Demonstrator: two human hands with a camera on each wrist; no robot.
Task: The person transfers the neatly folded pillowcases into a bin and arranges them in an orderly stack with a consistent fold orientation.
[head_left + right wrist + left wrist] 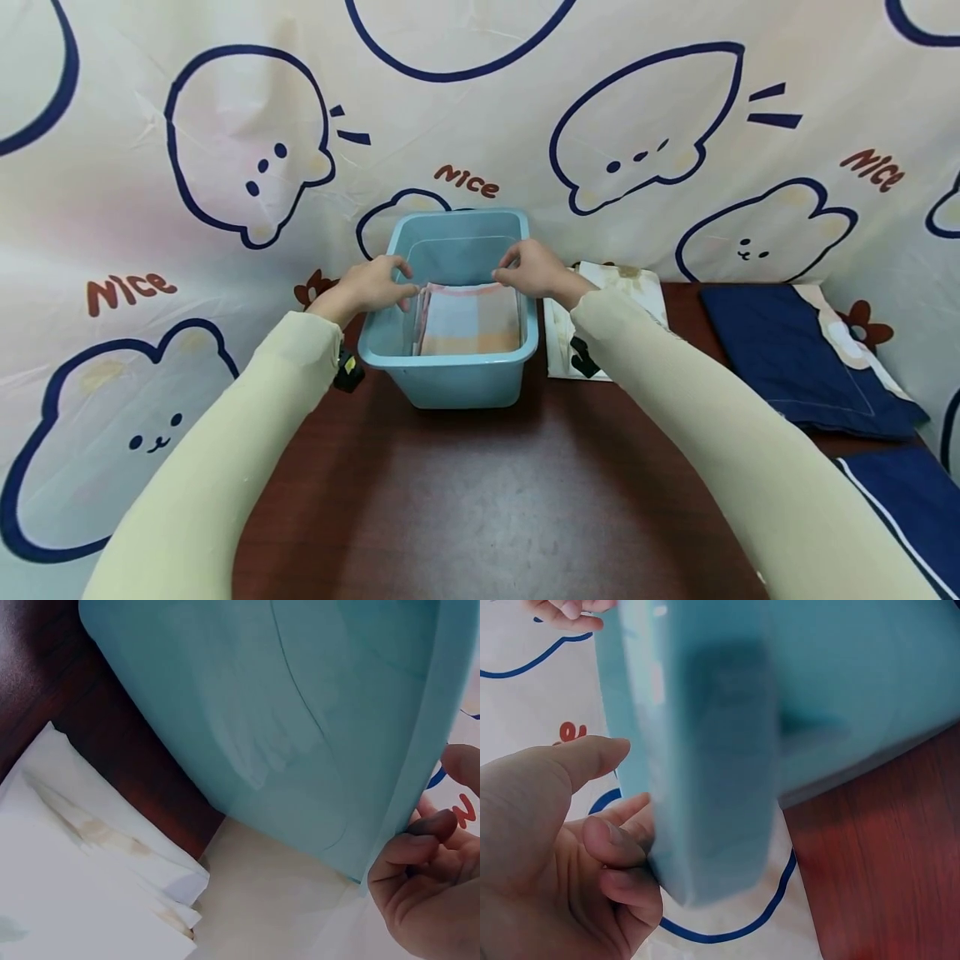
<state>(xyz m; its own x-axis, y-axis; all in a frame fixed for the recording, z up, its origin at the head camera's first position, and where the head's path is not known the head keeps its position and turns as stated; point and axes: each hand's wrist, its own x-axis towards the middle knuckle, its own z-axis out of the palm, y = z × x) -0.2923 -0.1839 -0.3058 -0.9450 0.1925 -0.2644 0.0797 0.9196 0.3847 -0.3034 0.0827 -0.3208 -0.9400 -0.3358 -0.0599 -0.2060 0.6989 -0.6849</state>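
Observation:
A light blue plastic basin stands on the dark wooden table against the printed backdrop. Inside it lies a folded checked cloth in pale blue, orange and pink. My left hand is over the basin's left rim, thumb and fingers apart with nothing between them; in the left wrist view its loosely bent fingers are beside the rim. At the opposite rim is my right hand, its fingers loosely curled. The right wrist view has those fingers close against the basin's edge; whether they touch it I cannot tell.
A folded white cloth lies just right of the basin, partly behind my right forearm. Farther right are a navy folded cloth and another navy cloth with a white stripe. The backdrop rises directly behind the basin.

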